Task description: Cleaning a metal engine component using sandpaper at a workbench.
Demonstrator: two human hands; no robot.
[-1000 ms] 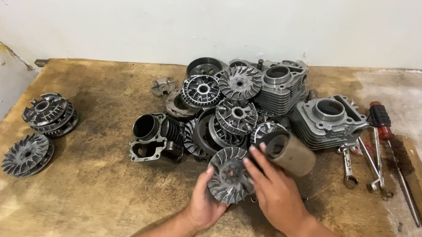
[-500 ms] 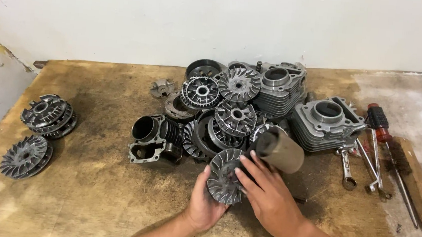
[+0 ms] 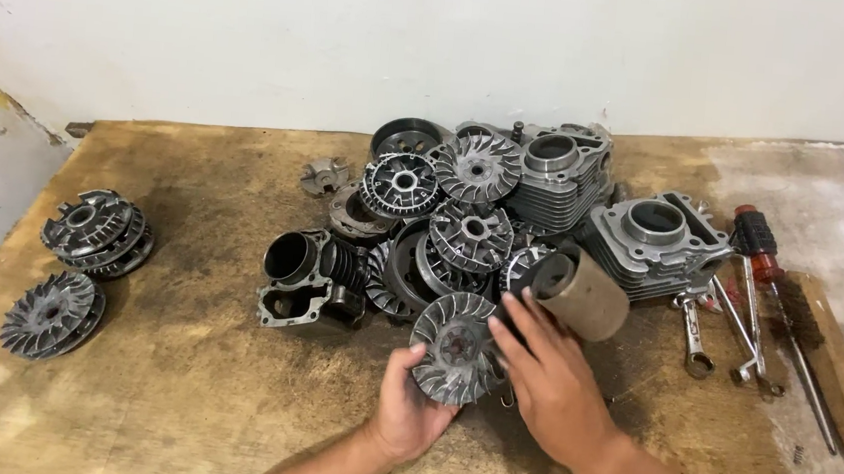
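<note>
My left hand (image 3: 407, 406) holds a finned pulley disc (image 3: 455, 347) of dull grey cast metal. The board (image 3: 179, 388) is rough, stained wood. The sleeve (image 3: 588, 295) looks matt metal.
</note>
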